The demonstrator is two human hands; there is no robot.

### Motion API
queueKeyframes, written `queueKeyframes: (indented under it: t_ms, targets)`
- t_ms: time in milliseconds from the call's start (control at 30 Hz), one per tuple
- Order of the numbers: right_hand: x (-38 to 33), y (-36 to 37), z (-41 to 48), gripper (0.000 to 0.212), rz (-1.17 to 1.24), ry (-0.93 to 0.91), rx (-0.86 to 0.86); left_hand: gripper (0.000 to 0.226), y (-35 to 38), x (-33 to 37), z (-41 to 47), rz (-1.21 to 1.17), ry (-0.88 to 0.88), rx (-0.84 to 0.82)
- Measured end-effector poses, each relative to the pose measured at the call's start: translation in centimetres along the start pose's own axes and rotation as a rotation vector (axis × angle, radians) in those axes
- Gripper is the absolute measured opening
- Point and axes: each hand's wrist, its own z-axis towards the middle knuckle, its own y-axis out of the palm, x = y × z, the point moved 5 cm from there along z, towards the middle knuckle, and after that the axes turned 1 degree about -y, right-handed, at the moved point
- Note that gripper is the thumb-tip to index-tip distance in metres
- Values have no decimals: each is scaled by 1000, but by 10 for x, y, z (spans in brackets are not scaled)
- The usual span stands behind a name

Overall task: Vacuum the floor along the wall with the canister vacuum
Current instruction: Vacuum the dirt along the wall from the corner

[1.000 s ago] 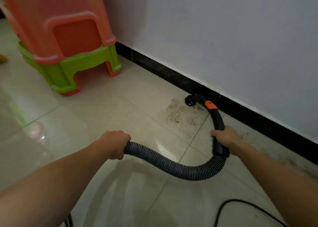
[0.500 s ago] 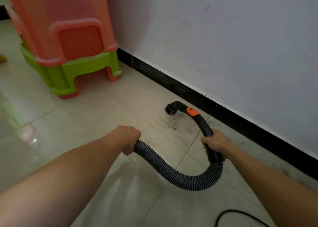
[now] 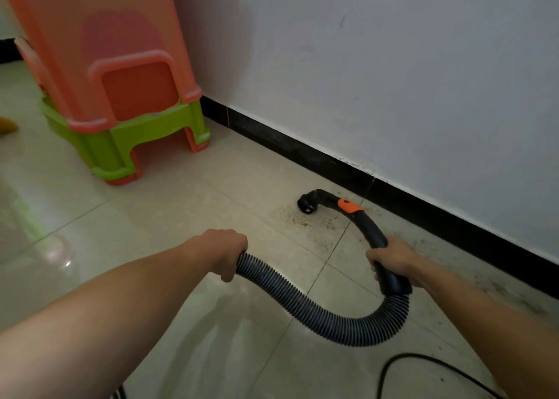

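My right hand [image 3: 393, 261] grips the black curved vacuum handle [image 3: 370, 227], which carries an orange slider [image 3: 349, 206]. The handle's open nozzle end [image 3: 307, 203] sits low over the tiled floor, at the edge of a brown patch of dirt [image 3: 305, 220] near the black baseboard [image 3: 393, 193]. My left hand [image 3: 225, 253] grips the grey ribbed hose [image 3: 317, 311], which sags in a loop between the two hands. The canister itself is out of view.
Stacked orange and green plastic stools [image 3: 121, 102] stand against the wall at the far left. A black power cord [image 3: 423, 362] curves over the floor at the lower right. More dark dust [image 3: 499, 286] lies along the baseboard to the right.
The nozzle has swept left from against the baseboard out across the dirt patch, and much of the dirt has gone. Both hands moved with it; the view shifted slightly.
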Motion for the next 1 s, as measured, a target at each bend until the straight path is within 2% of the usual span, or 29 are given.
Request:
queueKeyframes:
  t_ms: [100, 233, 267, 367, 400, 500, 533, 633, 667, 800, 900, 1000]
  targets:
    - [3, -10, -6, 30, -37, 17, 78, 34, 0, 4, -2, -17, 10, 14]
    - [5, 2, -20, 34, -4, 7, -113, 34, 3, -2, -7, -66, -7, -32]
    - [5, 4, -21, 33, 4, -8, -116, 34, 7, -3, -9, -78, -12, -56]
    - [7, 7, -18, 27, 0, -51, 41, 32, 7, -12, -16, -66, -29, -43]
    - [6, 11, -18, 27, -9, -57, 37, 32, 6, -16, -18, -63, -35, -29]
    - [-4, 26, -18, 29, -27, -82, -100, 32, 13, -17, -22, -55, -33, -57]
    - [-9, 28, -17, 29, -41, -92, -96, 32, 17, -15, -24, -46, -30, -77]
    - [-22, 30, -11, 29, -124, -131, 64, 33, 19, -21, -28, -8, -47, -75]
    - [-26, 33, -10, 30, -141, -142, 61, 33, 17, -26, -30, -12, -60, -67]
    - [-33, 42, -13, 29, -68, -155, -160, 34, 24, -31, -33, -70, -70, -105]
    - [-31, 33, -15, 29, -109, -169, -81, 33, 26, -28, -32, -81, -58, -108]
    - [-20, 29, -29, 29, -112, -146, -177, 31, 28, -31, -32, -85, -55, -118]
